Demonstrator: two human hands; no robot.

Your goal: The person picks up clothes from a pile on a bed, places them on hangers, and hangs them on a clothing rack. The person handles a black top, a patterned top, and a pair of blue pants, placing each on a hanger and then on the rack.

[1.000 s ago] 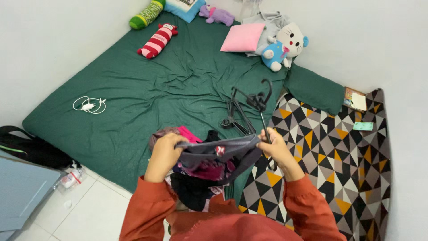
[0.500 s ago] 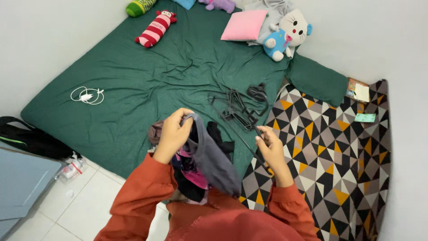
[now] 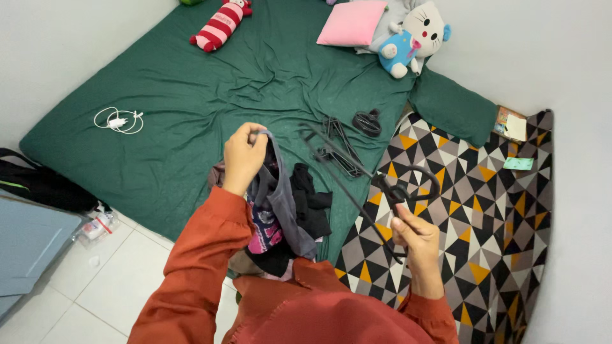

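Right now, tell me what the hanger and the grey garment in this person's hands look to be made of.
Black hanger, in the right hand: probably plastic; thin, rigid, matte bars with a moulded hook, though coated wire is possible. Grey garment, pinched by the left hand: soft fabric with a matte finish, likely a knit; it hangs limp in folds.

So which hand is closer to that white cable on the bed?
Left. The left hand holds a grey garment up, right of the white cable; the right hand, gripping a black hanger, is much farther right.
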